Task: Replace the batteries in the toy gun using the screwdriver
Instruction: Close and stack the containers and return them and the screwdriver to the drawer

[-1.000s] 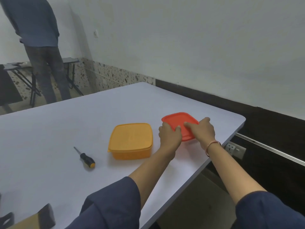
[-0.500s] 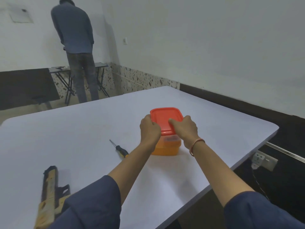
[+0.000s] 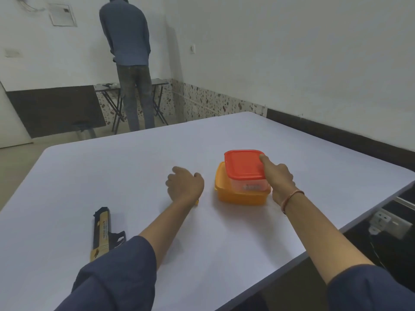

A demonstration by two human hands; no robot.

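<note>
The toy gun, black and tan, lies on the white table near my left sleeve, apart from both hands. My left hand sits with curled fingers over the screwdriver. Only the screwdriver's yellow handle end shows by my wrist, and any grip on it is hidden. A clear container with a red lid stands on top of the orange lidded box. My right hand holds the clear container's right side, index finger laid on the lid's corner.
The table's right edge runs close to the stacked boxes, with a wall socket below it. A person stands with their back turned at a folding table by the far wall. Dark skirting lines the right wall.
Both hands carried the red-lidded container leftward and set it on the orange box. My left hand then let go and moved left over the screwdriver. The view swung left, bringing the toy gun in.
</note>
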